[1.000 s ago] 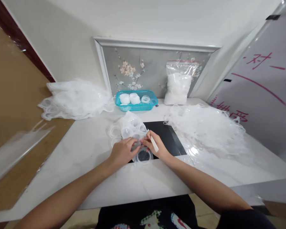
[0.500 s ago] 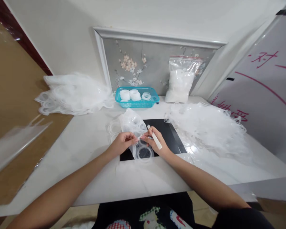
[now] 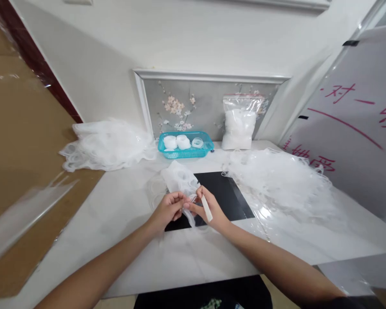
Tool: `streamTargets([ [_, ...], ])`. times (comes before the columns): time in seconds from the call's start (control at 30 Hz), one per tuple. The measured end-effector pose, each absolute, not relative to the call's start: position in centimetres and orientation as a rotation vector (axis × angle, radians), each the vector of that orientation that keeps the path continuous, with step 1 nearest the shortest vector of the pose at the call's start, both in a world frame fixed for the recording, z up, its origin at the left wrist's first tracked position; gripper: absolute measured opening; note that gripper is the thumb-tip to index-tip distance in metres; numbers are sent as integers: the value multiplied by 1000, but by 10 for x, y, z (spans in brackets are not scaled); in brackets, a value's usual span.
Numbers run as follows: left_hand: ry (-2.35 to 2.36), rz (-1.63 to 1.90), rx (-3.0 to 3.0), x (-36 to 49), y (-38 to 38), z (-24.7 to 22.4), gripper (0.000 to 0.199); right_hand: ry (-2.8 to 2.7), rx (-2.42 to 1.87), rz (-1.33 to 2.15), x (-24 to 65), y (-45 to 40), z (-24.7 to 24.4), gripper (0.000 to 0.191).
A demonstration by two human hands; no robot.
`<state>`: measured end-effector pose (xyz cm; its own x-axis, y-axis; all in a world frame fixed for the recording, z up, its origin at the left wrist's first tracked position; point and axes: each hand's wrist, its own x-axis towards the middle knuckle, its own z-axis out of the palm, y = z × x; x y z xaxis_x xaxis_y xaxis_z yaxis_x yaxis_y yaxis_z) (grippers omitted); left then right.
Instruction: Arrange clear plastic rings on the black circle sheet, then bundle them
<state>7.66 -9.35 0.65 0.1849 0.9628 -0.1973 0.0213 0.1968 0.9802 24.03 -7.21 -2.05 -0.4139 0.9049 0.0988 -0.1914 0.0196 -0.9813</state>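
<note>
My left hand (image 3: 171, 207) is closed in a pinch on the edge of a thin, translucent white plastic sheet with round ring shapes (image 3: 182, 176). Fingertip to fingertip with it, my right hand (image 3: 209, 206) also grips the sheet's near part. A slim, flat white-handled tool (image 3: 207, 209) is tucked in the right hand's fingers; its kind does not show clearly. The sheet lies partly over a black mat (image 3: 223, 195), and a strip of it bends down below my fingers. Loose clear rings (image 3: 155, 189) lie left of the sheet. My fingers hide the exact pinch point.
A turquoise basket (image 3: 186, 155) holding white rings stands at the back, beside a zip bag (image 3: 239, 128) of white material. Heaps of translucent ringed sheets lie left (image 3: 109, 146) and right (image 3: 279, 180). Cardboard (image 3: 25, 171) borders the left side, a whiteboard (image 3: 350, 124) the right.
My view has tilted up, so things sit lower in it. The sheet's near ringed end has folded and bent down under my hands, which still pinch it together.
</note>
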Motion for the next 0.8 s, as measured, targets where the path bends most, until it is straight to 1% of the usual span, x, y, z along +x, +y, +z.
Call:
streamTargets([
  [0.07, 1150, 932, 1072, 78, -96, 3, 45, -1368, -773, 1548, 238, -73, -22, 49],
  [0.17, 1119, 851, 1060, 76, -97, 3, 48, -1312, -758, 1590, 240, -68, -22, 46],
  [0.23, 1174, 817, 1196, 75, -99, 5, 46, -1296, -736, 1574, 243, -63, -20, 45],
  [0.37, 1394, 874, 1624, 74, -102, 8, 34, -1399, -649, 1444, 245, -60, -17, 39],
  [0.43, 1415, 803, 1782, 74, -104, 8, 29, -1464, -577, 1399, 245, -61, -17, 39],
  [0.57, 1350, 749, 1987, 72, -105, 11, 31, -1477, -512, 1391, 243, -63, -16, 42],
  [0.67, 1432, 870, 2013, 62, -104, 23, 31, -1307, -465, 1432, 246, -59, -9, 42],
  [0.8, 1612, 1178, 1944, 33, -98, 55, 32, -922, -379, 1454, 265, -50, 14, 36],
])
